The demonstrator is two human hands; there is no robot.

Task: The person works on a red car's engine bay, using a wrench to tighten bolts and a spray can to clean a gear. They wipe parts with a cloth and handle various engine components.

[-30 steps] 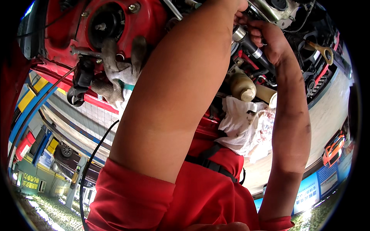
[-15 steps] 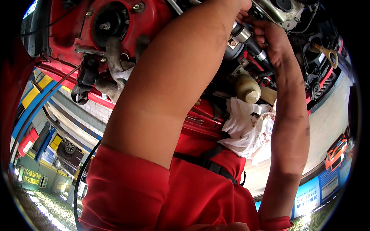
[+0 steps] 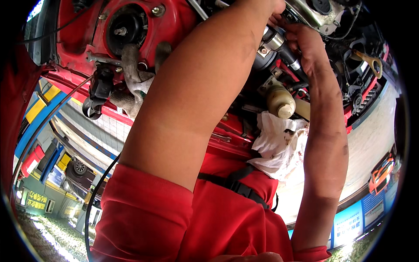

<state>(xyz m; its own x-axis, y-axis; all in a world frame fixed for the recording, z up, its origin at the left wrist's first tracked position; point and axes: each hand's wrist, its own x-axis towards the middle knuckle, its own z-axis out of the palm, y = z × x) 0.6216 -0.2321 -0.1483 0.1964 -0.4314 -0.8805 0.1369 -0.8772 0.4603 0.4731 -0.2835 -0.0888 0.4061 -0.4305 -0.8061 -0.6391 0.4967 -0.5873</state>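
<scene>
Both my hands are together at the top of the view, deep among the engine parts. Only a bit of my left hand shows at the upper edge; its fingers are mostly cut off or hidden. Beside it, my right hand has its fingers curled inward, and whatever they grip is hidden. Just below the hands runs a black hose with a wide silver metal collar. A bolted bracket sits left of the collar. The silver engine part lies right of my hands.
A plastic reservoir and crumpled white paper lie between my arms. Work gloves and a wrench rest on the red car body at left. A yellowish loop handle is at right. An orange case stands farther right.
My hands stay at the same spot, with the right fingers shifting slightly. The whole view has moved a little, so the gloves and left sleeve appear slightly farther right.
</scene>
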